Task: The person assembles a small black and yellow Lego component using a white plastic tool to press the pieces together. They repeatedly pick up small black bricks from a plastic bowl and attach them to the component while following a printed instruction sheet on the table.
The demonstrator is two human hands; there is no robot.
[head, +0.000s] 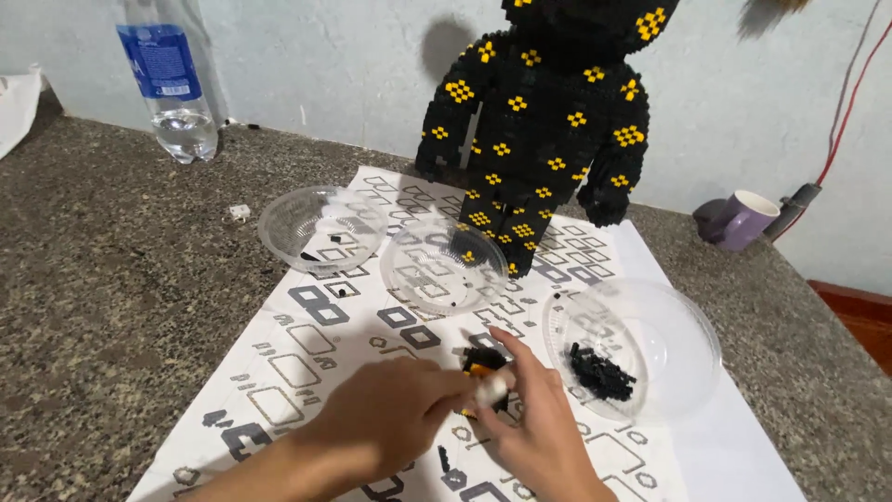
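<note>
Head view: both hands meet low on the patterned sheet (307,344), which covers mid-counter; bare speckled countertop (111,279) stays open to the left. Left hand (386,423) curled, fingertips pinched at a small black-and-orange brick cluster (481,363) — right hand (539,428) also closed on it, possibly gripping a white piece. Right clear bowl (688,344) holds a heap of black bricks (601,372); middle bowl (444,265) and left bowl (319,228) carry only a few bits. Black-and-yellow brick bear (539,130) stands behind.
</note>
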